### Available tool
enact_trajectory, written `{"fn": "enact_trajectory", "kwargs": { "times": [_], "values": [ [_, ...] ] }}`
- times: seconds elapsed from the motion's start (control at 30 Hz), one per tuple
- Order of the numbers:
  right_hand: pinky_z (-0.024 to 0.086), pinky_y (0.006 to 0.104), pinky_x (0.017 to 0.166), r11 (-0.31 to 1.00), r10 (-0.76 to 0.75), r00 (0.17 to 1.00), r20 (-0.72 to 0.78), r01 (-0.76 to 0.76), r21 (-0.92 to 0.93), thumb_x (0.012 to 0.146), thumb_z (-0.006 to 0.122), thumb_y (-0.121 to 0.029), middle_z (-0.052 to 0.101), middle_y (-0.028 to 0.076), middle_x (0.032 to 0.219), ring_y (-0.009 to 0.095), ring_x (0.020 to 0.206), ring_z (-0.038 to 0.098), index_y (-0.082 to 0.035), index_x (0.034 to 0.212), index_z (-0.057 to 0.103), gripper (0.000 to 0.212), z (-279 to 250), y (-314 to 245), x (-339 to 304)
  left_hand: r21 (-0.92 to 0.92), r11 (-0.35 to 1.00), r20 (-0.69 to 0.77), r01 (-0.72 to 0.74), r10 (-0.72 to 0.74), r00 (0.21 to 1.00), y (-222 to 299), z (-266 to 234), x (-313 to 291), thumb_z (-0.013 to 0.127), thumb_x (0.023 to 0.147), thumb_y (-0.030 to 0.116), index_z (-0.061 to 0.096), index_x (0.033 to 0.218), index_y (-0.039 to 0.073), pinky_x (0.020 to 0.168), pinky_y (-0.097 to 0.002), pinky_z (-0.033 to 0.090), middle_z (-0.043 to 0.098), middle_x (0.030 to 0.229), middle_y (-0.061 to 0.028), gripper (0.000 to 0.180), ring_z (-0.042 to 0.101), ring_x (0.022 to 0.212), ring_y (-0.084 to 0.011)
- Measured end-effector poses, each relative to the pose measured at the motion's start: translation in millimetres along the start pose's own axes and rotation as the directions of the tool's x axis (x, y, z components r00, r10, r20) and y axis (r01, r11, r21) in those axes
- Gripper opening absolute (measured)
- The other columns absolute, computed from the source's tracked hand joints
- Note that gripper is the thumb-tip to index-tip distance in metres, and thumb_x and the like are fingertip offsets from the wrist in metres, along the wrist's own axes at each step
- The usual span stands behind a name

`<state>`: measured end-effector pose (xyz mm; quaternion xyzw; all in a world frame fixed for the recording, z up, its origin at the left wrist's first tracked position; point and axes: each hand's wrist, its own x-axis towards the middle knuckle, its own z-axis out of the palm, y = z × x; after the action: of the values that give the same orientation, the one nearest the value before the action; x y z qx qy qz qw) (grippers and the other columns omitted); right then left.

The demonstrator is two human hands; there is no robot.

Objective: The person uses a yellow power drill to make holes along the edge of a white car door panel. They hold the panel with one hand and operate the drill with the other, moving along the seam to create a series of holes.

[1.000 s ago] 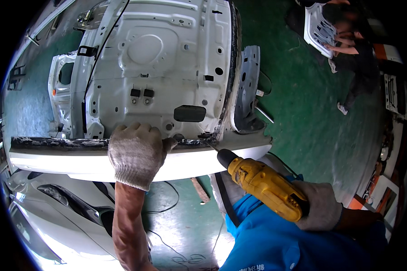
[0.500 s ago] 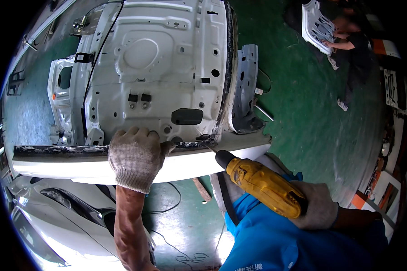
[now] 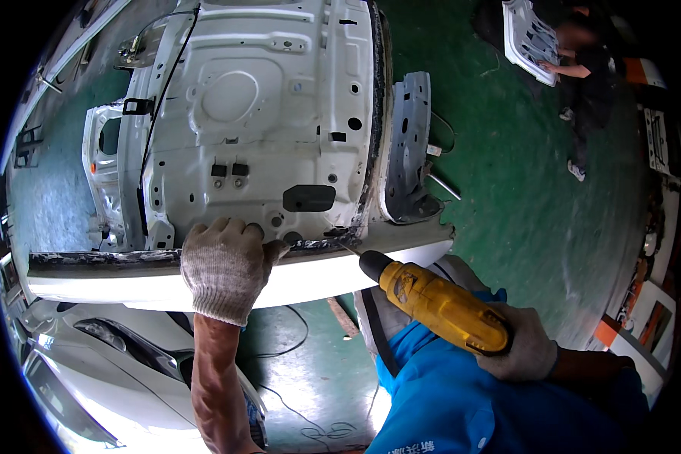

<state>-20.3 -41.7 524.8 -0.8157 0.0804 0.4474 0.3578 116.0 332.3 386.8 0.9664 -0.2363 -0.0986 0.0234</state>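
Two gloved hands work at one white sheet-metal car door panel (image 3: 257, 113), inner side up, which fills the area above and beyond both hands. Its near edge (image 3: 113, 261) carries a dark, rough strip of sealant and runs across directly under the left hand. Beyond the right hand, a smaller grey stamped metal part (image 3: 407, 144) leans against the panel's right side. Below the left forearm lies another white body panel (image 3: 91, 378) with a dark opening, well apart from the hands.

Left hand (image 3: 223, 268) — in a knitted work glove — lies palm-down over the panel's near edge, fingers curled over the sealant strip and pressing on the sheet metal. It grips the edge only.

Right hand (image 3: 526, 348) — also gloved — is wrapped around the handle of a yellow power drill (image 3: 435, 303). The drill points up and to the left, toward the left hand. Its black chuck (image 3: 372, 265) sits just beside the panel edge, and the thin bit (image 3: 346, 246) reaches the dark strip close to the right of the left hand's fingertips. Whether the bit touches the metal cannot be determined.

Far beyond the right hand, another person (image 3: 586, 72) holds a white panel piece (image 3: 530, 34) over the green floor (image 3: 522, 204).
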Motion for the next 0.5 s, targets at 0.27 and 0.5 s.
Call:
{"fn": "enact_trajectory", "kwargs": {
  "times": [0.27, 0.5],
  "values": [
    [0.064, 0.0445, 0.093, 0.996, 0.036, 0.999, -0.001, -0.036, 0.082, 0.083, 0.083, -0.022, 0.077, 0.019, 0.106, 0.031, 0.102, 0.079, 0.002, 0.125, 0.06, 0.053, 5, 16, 2, -0.001, 1.0, -0.011, -0.004, 0.004, 1.0, 1, -2, 1, 0.086, 0.077, 0.057, 0.079, 0.073, 0.013, 0.072, -0.0398, 0.053, 0.066, 0.067, -0.0029, 0.045, 0.066, 0.067, -0.0198],
    [0.065, 0.0427, 0.09, 0.999, -0.038, 0.999, -0.018, 0.039, 0.028, 0.082, 0.088, -0.023, 0.078, 0.017, 0.105, 0.028, 0.098, 0.08, -0.003, 0.124, 0.063, 0.053, 5, 4, 3, -0.015, 1.0, 0.005, 0.011, -0.011, 1.0, 2, -2, 1, 0.087, 0.078, 0.054, 0.078, 0.073, 0.012, 0.074, -0.0399, 0.054, 0.067, 0.067, -0.0032, 0.043, 0.068, 0.067, -0.0199]
  ]
}}
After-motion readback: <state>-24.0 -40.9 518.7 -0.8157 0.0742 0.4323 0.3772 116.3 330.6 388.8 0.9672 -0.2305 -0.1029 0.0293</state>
